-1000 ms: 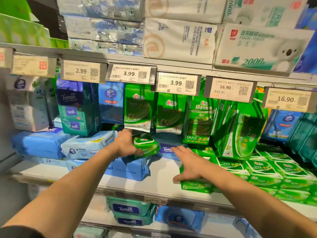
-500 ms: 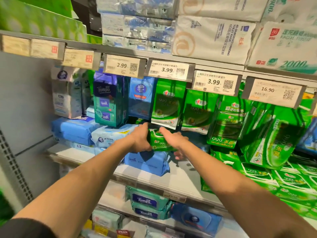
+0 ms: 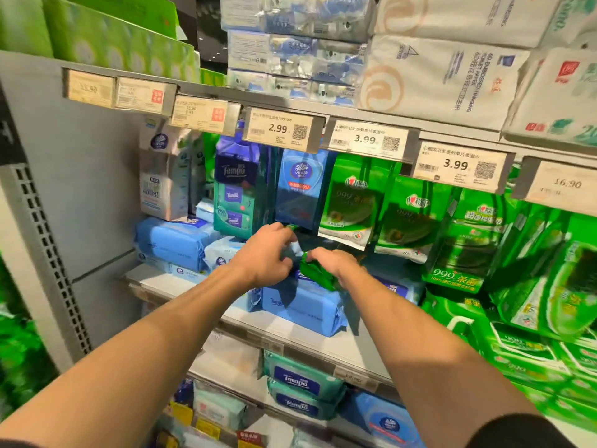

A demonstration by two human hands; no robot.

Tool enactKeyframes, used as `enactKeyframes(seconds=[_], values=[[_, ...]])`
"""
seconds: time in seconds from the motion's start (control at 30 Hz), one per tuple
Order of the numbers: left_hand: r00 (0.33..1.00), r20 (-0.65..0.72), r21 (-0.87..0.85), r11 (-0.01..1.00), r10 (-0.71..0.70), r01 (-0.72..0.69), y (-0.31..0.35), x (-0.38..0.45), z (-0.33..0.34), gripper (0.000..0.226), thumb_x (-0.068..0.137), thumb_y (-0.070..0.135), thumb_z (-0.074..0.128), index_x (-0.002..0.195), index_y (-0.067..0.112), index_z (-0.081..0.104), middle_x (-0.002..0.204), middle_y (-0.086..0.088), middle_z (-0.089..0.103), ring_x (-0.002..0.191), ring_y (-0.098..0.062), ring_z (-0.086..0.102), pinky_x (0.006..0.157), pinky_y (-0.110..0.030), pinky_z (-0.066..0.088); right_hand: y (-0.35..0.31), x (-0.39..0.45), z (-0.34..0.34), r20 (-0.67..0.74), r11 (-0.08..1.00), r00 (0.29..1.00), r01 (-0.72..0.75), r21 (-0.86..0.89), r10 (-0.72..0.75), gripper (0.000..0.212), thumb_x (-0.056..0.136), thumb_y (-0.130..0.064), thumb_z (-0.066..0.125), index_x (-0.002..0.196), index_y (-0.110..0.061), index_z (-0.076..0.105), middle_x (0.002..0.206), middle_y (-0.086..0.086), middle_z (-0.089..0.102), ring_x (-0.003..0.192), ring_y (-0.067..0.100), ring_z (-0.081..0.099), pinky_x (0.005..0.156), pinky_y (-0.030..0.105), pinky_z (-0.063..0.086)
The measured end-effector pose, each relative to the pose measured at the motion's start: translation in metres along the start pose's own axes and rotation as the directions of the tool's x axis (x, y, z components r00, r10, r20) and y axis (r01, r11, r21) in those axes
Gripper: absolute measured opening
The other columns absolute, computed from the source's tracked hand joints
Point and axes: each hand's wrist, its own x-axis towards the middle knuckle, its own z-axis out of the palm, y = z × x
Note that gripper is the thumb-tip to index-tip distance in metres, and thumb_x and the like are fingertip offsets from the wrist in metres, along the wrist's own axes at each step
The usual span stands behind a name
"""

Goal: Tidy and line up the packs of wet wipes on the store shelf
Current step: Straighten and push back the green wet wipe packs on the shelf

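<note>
Both hands meet in front of the middle shelf (image 3: 352,347). My right hand (image 3: 334,263) grips a small green pack of wet wipes (image 3: 315,274), which is tilted and blurred. My left hand (image 3: 266,253) curls its fingers at the pack's left end, and a bit of green shows at its thumb. Under the hands a large blue pack (image 3: 300,310) lies on the shelf. Behind them hang green sachet packs (image 3: 352,202), a blue Vinda pack (image 3: 302,185) and a Tempo pack (image 3: 237,192).
Stacked light-blue packs (image 3: 174,240) lie at the shelf's left end beside the grey upright (image 3: 48,221). Several flat green packs (image 3: 517,347) crowd the right side. Price tags (image 3: 281,129) line the shelf above. Tempo packs (image 3: 300,381) sit on the shelf below.
The view has swung left and closer. My right hand left the green packs on the right and came to the small green pack, which now sits tilted between both hands.
</note>
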Motion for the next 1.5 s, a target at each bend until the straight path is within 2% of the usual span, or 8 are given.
enactKeyframes(seconds=[0.17, 0.27, 0.4, 0.5, 0.73, 0.93, 1.3, 1.5], values=[[0.997, -0.071, -0.024, 1.0, 0.016, -0.018, -0.011, -0.012, -0.008, 0.037, 0.076, 0.014, 0.06, 0.112, 0.009, 0.06, 0.108, -0.008, 0.055, 0.104, -0.025, 0.048, 0.09, -0.029, 0.04, 0.001, 0.065, 0.021, 0.093, 0.999, 0.995, 0.043, 0.029, -0.045, 0.081, 0.005, -0.033, 0.06, 0.082, -0.01, 0.064, 0.107, 0.014, 0.061, 0.091, 0.031, 0.053, 0.077, 0.047, 0.038], [0.999, -0.035, -0.015, 1.0, -0.016, 0.016, -0.013, -0.014, -0.009, 0.041, 0.076, 0.018, 0.06, 0.116, 0.011, 0.058, 0.11, -0.007, 0.053, 0.106, -0.023, 0.047, 0.092, -0.032, 0.042, -0.01, 0.041, 0.012, 0.056, 0.995, 0.995, 0.083, -0.053, -0.08, 0.061, 0.027, -0.033, 0.051, 0.085, -0.017, 0.06, 0.131, 0.013, 0.054, 0.114, 0.041, 0.052, 0.098, 0.057, 0.038], [0.998, -0.029, -0.009, 0.999, -0.048, 0.048, -0.012, -0.015, -0.006, 0.044, 0.077, 0.02, 0.06, 0.121, 0.012, 0.057, 0.114, -0.006, 0.053, 0.107, -0.022, 0.046, 0.093, -0.035, 0.044, -0.01, -0.006, 0.003, -0.034, 0.991, 0.998, 0.039, -0.125, -0.043, 0.082, 0.075, -0.074, 0.041, 0.144, -0.03, 0.04, 0.152, 0.007, 0.039, 0.137, 0.038, 0.034, 0.107, 0.056, 0.016], [0.998, -0.015, 0.005, 0.998, -0.061, 0.061, -0.013, -0.015, -0.005, 0.044, 0.078, 0.021, 0.06, 0.121, 0.012, 0.058, 0.115, -0.006, 0.053, 0.106, -0.023, 0.047, 0.092, -0.036, 0.045, -0.004, -0.009, 0.002, -0.072, 0.974, 0.994, 0.06, -0.22, -0.078, 0.088, 0.075, -0.08, 0.045, 0.145, -0.028, 0.039, 0.145, 0.006, 0.047, 0.131, 0.034, 0.042, 0.101, 0.048, 0.024], [0.996, -0.013, -0.001, 0.996, -0.091, 0.091, -0.014, -0.013, 0.0, 0.044, 0.075, 0.018, 0.059, 0.118, 0.012, 0.058, 0.112, -0.006, 0.053, 0.105, -0.025, 0.046, 0.092, -0.04, 0.045, -0.004, -0.008, -0.012, 0.086, 0.928, 0.992, 0.117, -0.355, -0.092, 0.085, 0.066, -0.028, 0.059, 0.146, -0.031, 0.031, 0.14, 0.006, 0.046, 0.129, 0.038, 0.039, 0.102, 0.057, 0.019], [0.995, -0.006, 0.113, 0.989, -0.095, 0.095, -0.011, -0.009, 0.009, 0.042, 0.076, 0.024, 0.061, 0.117, 0.016, 0.058, 0.113, -0.005, 0.053, 0.102, -0.025, 0.044, 0.089, -0.041, 0.044, 0.018, 0.003, -0.003, 0.073, 0.869, 0.968, 0.247, -0.429, -0.239, 0.097, 0.077, -0.047, 0.069, 0.153, -0.04, 0.009, 0.156, 0.006, 0.033, 0.14, 0.037, 0.031, 0.111, 0.058, 0.018], [0.991, 0.125, 0.338, 0.941, -0.053, 0.008, 0.028, 0.013, 0.022, 0.046, 0.078, 0.036, 0.058, 0.118, 0.014, 0.052, 0.119, -0.009, 0.048, 0.112, -0.031, 0.042, 0.091, -0.044, 0.039, 0.079, -0.004, -0.038, 0.098, 0.713, 0.888, 0.422, -0.56, -0.449, 0.094, 0.075, -0.049, 0.076, 0.15, -0.048, 0.018, 0.153, 0.023, 0.026, 0.137, 0.043, 0.028, 0.109, 0.052, 0.025], [0.962, 0.272, 0.327, 0.941, -0.01, -0.082, 0.056, 0.021, 0.052, 0.05, 0.08, 0.041, 0.059, 0.123, 0.016, 0.051, 0.121, -0.011, 0.049, 0.115, -0.031, 0.042, 0.096, -0.045, 0.036, 0.138, -0.019, -0.076, 0.121, 0.6, 0.856, 0.446, -0.665, -0.502, 0.089, 0.08, -0.043, 0.074, 0.15, -0.044, 0.02, 0.147, 0.014, 0.027, 0.135, 0.036, 0.027, 0.113, 0.047, 0.022]])
